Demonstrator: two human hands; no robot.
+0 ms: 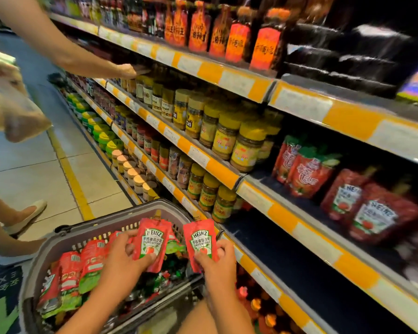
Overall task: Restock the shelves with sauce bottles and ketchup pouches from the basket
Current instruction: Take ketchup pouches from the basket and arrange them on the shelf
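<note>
My left hand (124, 257) grips a red Heinz ketchup pouch (151, 238) above the grey basket (58, 239). Beside it, my right hand (216, 261) grips a second Heinz pouch (200, 239) at the basket's right rim. More red and green pouches (70, 271) lie packed in the basket. On the dark shelf (299, 256) to the right stand several Heinz pouches (372, 210) and other red pouches (304, 172). Both held pouches are upright, label facing me.
Another person's arm (82, 51) reaches to the upper shelf at left; their foot in a pale shoe (27, 215) stands on the tiled aisle floor. Jars with yellow lids (227, 136) fill the middle shelf. Dark sauce bottles (237, 37) line the top shelf.
</note>
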